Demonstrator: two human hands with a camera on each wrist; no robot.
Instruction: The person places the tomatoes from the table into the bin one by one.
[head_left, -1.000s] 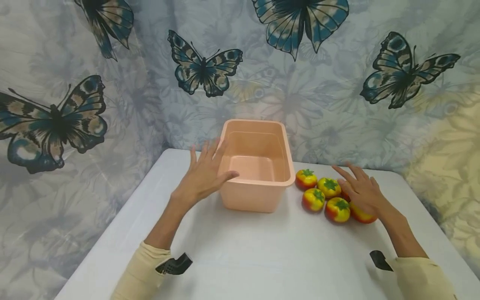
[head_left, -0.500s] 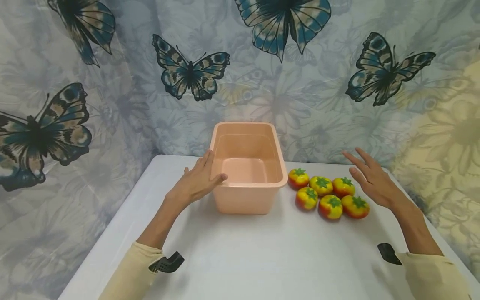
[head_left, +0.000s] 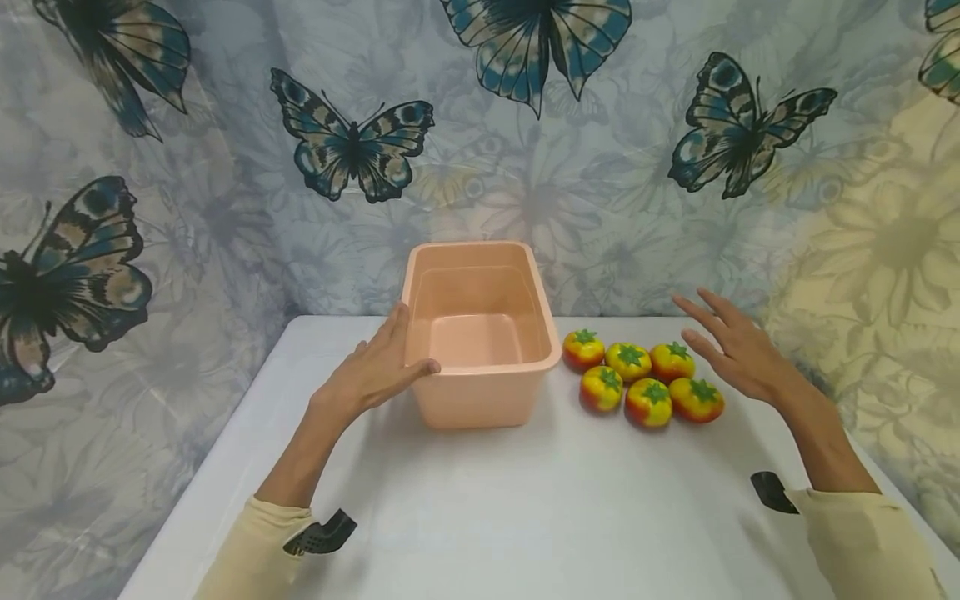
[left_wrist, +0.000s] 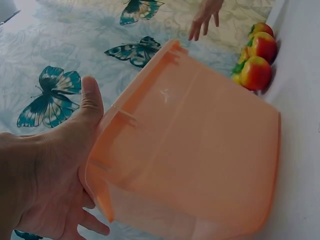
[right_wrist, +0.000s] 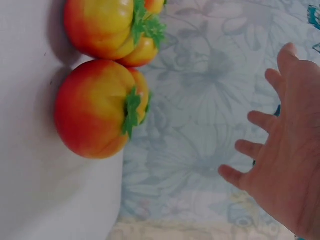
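Note:
A peach-coloured plastic tub (head_left: 480, 396) stands upright at the back of the white table. My left hand (head_left: 367, 367) rests against its left rim, fingers straight and thumb laid over the near corner. From the left wrist, the palm and thumb of that hand (left_wrist: 60, 165) lie along the tub's rim (left_wrist: 125, 95). Several red-and-yellow, tomato-like fruits (head_left: 648, 404) with green leafy tops sit right of the tub. My right hand (head_left: 742, 354) hovers just right of them with its fingers spread, holding nothing. The right wrist view shows the nearest fruit (right_wrist: 95, 110) apart from that hand (right_wrist: 285, 145).
The white table (head_left: 480, 517) extends in front of the tub. Behind it hangs a butterfly-patterned cloth (head_left: 570, 200), which also covers the left side. Black straps with devices are on both sleeves, the left one (head_left: 322, 533) and the right one (head_left: 774, 492).
The left hand has come down onto the tub's rim. My right hand has drawn away to the right from over the fruits, uncovering them. The head view has shifted to the right.

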